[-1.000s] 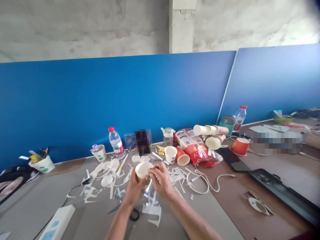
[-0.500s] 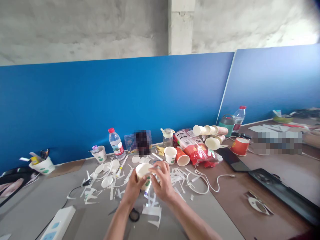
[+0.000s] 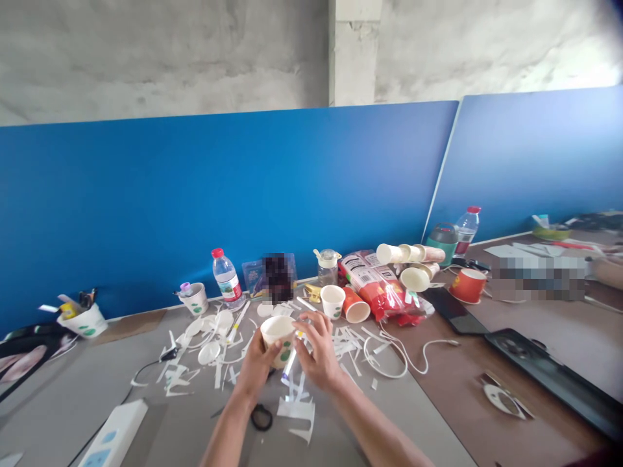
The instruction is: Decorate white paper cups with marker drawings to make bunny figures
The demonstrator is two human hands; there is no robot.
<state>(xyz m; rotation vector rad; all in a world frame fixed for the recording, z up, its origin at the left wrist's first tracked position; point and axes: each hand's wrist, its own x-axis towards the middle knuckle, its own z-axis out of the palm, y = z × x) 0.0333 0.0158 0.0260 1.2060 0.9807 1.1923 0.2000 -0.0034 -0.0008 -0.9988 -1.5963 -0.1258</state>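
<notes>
A white paper cup (image 3: 278, 332) with green leaf prints is held upright, slightly tilted, in my left hand (image 3: 257, 363), whose fingers wrap its left side and thumb presses the front. My right hand (image 3: 317, 347) is at the cup's right side, its fingertips near the rim, fingers bent and thumb apart from them; I see nothing gripped in it. Between the hands, just below the cup, a white marker (image 3: 289, 365) with a purple end shows. Cut white paper pieces (image 3: 298, 408) and black-handled scissors (image 3: 261, 418) lie under my forearms.
Paper strips (image 3: 219, 350) litter the grey table. Behind stand a water bottle (image 3: 226, 279), a white cup (image 3: 332, 302), a tipped red cup (image 3: 357, 306) and a red plastic package (image 3: 374, 285). A power strip (image 3: 117, 434) lies front left; a white cable (image 3: 399, 366) curls at right.
My left hand and the cup have shifted slightly left. My right fingers have drawn a little away from the cup's front, showing more of its green print.
</notes>
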